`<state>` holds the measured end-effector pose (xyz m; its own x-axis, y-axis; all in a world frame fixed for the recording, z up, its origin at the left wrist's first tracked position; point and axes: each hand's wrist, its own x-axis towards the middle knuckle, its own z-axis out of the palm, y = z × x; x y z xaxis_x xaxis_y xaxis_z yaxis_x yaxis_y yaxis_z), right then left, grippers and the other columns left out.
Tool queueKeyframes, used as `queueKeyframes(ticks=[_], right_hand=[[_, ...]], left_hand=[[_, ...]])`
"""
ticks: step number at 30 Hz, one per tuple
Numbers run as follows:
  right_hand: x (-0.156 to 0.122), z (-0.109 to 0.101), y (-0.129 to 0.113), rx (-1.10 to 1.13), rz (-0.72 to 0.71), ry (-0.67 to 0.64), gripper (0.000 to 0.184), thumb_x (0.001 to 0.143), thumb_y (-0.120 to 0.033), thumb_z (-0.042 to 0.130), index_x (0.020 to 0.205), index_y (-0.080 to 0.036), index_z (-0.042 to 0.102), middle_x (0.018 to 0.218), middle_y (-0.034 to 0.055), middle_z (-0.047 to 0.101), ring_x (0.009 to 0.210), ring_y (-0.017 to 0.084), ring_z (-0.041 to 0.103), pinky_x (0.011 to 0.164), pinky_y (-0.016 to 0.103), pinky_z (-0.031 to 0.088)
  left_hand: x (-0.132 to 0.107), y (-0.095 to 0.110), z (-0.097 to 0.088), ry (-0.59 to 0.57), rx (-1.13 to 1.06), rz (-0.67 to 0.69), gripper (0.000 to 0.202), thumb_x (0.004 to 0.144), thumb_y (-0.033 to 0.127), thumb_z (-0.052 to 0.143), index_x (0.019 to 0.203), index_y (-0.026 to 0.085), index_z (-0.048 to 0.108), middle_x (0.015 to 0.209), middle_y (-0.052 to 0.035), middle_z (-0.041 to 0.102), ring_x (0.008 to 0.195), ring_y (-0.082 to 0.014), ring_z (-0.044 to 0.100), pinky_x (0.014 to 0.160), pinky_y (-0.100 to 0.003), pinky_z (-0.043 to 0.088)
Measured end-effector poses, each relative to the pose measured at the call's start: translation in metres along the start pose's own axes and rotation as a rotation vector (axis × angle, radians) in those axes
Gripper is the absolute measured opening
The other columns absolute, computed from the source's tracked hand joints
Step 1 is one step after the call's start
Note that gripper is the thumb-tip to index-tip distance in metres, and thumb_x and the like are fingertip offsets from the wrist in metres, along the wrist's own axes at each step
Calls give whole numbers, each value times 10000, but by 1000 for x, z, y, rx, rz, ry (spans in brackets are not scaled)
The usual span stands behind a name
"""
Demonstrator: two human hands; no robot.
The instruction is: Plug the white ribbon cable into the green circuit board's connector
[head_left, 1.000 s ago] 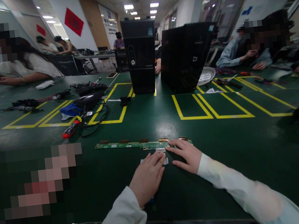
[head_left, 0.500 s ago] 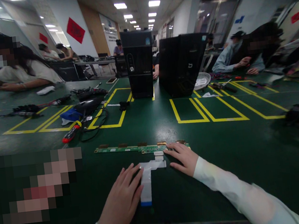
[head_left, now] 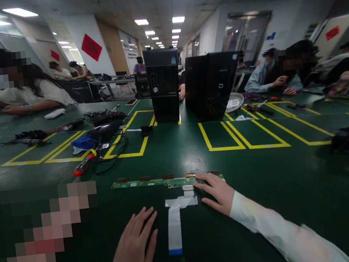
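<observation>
A long narrow green circuit board (head_left: 155,183) lies on the green table (head_left: 265,204) in front of me. A white flat ribbon cable (head_left: 175,221) with a blue end runs from the board's connector toward me in an L shape. My right hand (head_left: 216,191) rests flat with its fingers spread, fingertips on the right end of the board beside the cable's connector. Left of the cable, my left hand (head_left: 134,247) lies palm down on the table, fingers stretched out and holding nothing.
Two black computer towers (head_left: 163,84) (head_left: 211,84) stand behind yellow floor-tape boxes. A red-handled screwdriver (head_left: 83,163), black cables and tools (head_left: 105,130) lie at the left. A white round dish (head_left: 234,101) sits at the right. Several people work at the table's far sides.
My left hand has slid back off the ribbon cable toward me and to the left, uncovering the cable. My right hand has stayed on the board's right end.
</observation>
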<state>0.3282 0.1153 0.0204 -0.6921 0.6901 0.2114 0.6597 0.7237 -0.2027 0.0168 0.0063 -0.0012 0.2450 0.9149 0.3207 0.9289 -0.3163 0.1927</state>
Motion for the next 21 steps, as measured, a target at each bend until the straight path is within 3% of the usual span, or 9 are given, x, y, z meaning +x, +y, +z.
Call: queueKeyframes(ticks=[4, 8, 14, 21], right_hand=[[5, -2, -7, 21, -67, -3, 444, 920, -356, 433, 1338, -219, 491, 1418, 120, 411, 1358, 273, 289, 1103, 524, 248], [8, -2, -14, 64, -102, -70, 499, 896, -447, 469, 1364, -275, 467, 1478, 99, 334, 1375, 287, 254, 1103, 531, 228], [10, 0, -13, 117, -96, -130, 534, 869, -461, 512, 1372, -291, 456, 1484, 97, 328, 1364, 278, 286, 1107, 515, 215], [7, -7, -16, 150, -25, -164, 538, 844, -450, 558, 1356, -300, 478, 1484, 75, 338, 1362, 282, 291, 1108, 527, 217]], left_hand=[[-4, -5, 4, 16, 31, 19, 416, 916, 344, 452, 1324, 277, 502, 1357, -39, 537, 1248, -266, 493, 982, -483, 466], [-5, -7, 4, 36, 67, 40, 397, 913, 330, 455, 1295, 260, 533, 1329, -41, 563, 1211, -266, 531, 944, -459, 504], [-3, -4, 3, 74, 89, 71, 376, 912, 312, 447, 1265, 243, 555, 1282, -36, 600, 1170, -238, 568, 927, -425, 522], [-5, -2, 3, 96, 58, -11, 371, 898, 333, 460, 1242, 252, 575, 1276, -51, 603, 1142, -264, 587, 909, -450, 529]])
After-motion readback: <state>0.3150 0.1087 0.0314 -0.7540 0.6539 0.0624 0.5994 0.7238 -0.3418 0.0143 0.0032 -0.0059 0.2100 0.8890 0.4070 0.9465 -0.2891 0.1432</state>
